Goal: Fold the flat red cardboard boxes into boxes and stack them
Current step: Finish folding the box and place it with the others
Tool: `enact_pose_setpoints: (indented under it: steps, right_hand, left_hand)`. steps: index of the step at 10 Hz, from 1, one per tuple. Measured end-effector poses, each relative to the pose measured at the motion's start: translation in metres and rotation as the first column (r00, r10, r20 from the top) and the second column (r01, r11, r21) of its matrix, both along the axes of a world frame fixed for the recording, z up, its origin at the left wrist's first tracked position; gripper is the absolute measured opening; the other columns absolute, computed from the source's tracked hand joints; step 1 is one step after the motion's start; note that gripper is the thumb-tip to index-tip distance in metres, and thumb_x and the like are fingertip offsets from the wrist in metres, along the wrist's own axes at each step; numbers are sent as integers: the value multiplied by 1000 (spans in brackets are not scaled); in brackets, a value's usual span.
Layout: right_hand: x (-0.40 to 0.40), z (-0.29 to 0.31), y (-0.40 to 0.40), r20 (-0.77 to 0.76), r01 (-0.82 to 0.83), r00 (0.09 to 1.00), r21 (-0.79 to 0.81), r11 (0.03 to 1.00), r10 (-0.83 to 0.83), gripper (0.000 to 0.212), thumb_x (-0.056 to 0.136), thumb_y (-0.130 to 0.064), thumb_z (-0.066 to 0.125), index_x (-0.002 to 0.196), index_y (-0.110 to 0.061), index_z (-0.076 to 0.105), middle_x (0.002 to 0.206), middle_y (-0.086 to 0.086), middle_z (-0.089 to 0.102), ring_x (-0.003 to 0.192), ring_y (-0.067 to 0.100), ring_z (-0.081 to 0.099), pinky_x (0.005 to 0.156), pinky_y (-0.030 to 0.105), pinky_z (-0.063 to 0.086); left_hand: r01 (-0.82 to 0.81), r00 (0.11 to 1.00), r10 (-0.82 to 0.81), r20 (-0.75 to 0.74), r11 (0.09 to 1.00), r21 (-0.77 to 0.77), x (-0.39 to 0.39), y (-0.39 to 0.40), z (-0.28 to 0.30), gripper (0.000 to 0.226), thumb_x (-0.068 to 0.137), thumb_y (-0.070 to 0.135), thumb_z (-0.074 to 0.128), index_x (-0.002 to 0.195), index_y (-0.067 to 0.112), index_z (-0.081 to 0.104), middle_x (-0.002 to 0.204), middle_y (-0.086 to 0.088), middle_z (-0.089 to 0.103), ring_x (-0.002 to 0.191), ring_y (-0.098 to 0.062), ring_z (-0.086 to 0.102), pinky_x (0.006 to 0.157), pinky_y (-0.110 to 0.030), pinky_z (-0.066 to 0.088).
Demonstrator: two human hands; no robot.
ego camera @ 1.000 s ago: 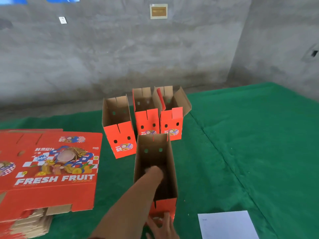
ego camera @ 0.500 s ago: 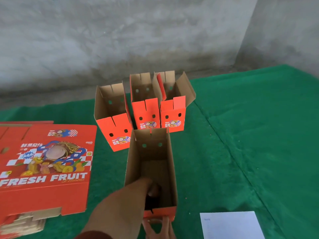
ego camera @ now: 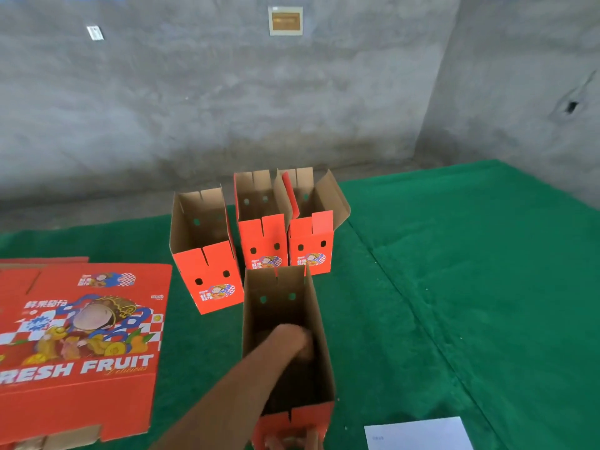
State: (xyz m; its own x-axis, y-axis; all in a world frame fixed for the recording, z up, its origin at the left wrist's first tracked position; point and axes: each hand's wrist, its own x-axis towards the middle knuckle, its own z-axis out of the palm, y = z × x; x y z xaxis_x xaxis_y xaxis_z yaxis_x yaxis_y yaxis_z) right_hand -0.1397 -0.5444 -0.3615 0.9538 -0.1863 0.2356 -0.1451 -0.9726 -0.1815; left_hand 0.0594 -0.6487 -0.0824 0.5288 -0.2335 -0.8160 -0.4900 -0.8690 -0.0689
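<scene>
Box in hand: open-topped red box (ego camera: 285,345) stands upright on the green desk (ego camera: 470,287), nearest the person.
Left hand (ego camera: 297,341): reaching inside it; grip cannot be told.
Right hand (ego camera: 289,443): fingers on the near lower wall; hold unclear.
Risk: pressing down unevenly may leave the bottom flaps unlocked or tip the box.
Around: three folded boxes (ego camera: 263,235) just behind, crowding it; flat stack (ego camera: 81,336) left; white paper (ego camera: 418,433) right.

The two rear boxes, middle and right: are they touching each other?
Touching. The head view shows the middle box and the right box side by side with no green cloth visible between their red fronts.
</scene>
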Motion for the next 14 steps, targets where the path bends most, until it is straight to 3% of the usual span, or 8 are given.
enact_pose_setpoints:
  steps: [2, 3, 4, 6, 7, 10, 12, 14]
  right_hand:
    - [33, 119, -134, -259, 60, 966, 146, 987, -21, 45, 88, -35, 35, 80, -48, 78, 93, 23, 72, 58, 33, 70, 41, 34, 53]
    - [24, 172, -157, -328, 220, 939, 343, 913, -103, 42, 58, -26, 76, 97, -43, 78, 102, 24, 68, 67, 33, 70, 41, 35, 54]
    - [34, 167, -182, -327, 242, 935, 292, 925, -141, 66, 56, -31, 89, 119, -43, 70, 123, 26, 61, 91, 35, 71, 55, 35, 61]
    - [67, 166, -198, -236, 124, 968, 161, 979, -84, 75, 47, -35, 94, 119, -39, 72, 124, 32, 63, 88, 33, 75, 66, 37, 65]
    - [93, 161, -206, -205, 71, 977, 97, 993, -50, 76, 39, -35, 97, 112, -34, 78, 116, 35, 67, 82, 37, 75, 68, 42, 65]
    - [163, 139, -245, -118, 7, 993, 77, 997, 2, 71, 75, -41, 82, 141, -34, 56, 140, 37, 50, 111, 42, 67, 91, 46, 60]
    - [211, 137, -260, -256, 26, 967, 145, 989, 12, 65, 104, -41, 44, 158, -44, 8, 164, 31, -7, 149, 43, 25, 124, 45, 26]
    - [204, 150, -256, -215, 70, 977, 246, 967, -16, 59, 105, -31, 45, 159, -40, 24, 165, 26, -10, 144, 40, 37, 116, 40, 37]
  left_hand:
    - [288, 675, 118, 728, 866, -408, -10, 18, 33, 68, 100, 49, 49, 159, 23, 28, 170, -10, 14, 158, -35, 7, 121, -69, -6]
    - [-72, 763, 503, 407, 691, -719, -23, 19, 21, 92, 100, 49, 53, 163, 26, -9, 171, -4, -16, 157, -39, -3, 120, -69, 11]
    - [-484, 696, 686, -213, 229, -845, -23, 14, 11, 91, 103, 48, 53, 164, 20, -8, 171, -5, 6, 154, -36, 21, 121, -56, 29]
    - [-850, 221, 512, -830, -316, -421, -17, -2, -8, 89, 85, 91, 20, 151, 37, 42, 143, 3, 57, 111, -20, 55, 99, -55, 43]
    - [-841, 187, 472, -861, -376, -389, 4, -12, -17, 82, 85, 89, 21, 138, 36, 54, 94, 14, 77, 76, -9, 72, 81, -42, 56]
    - [-816, 193, 435, -880, -426, -390, 69, -57, -29, 98, 81, 95, 19, 145, 31, 56, 140, -7, 64, 127, -31, 60, 111, -51, 43]
    - [-807, 215, 487, -846, -400, -435, 104, -65, -16, 90, 88, 89, 18, 145, 28, 53, 142, -6, 61, 131, -32, 55, 112, -54, 38]
    - [-555, 564, 677, -473, -113, -824, 79, -15, -15, 67, 106, 55, 42, 162, 22, 26, 166, 4, 31, 149, -16, 34, 125, -39, 24]
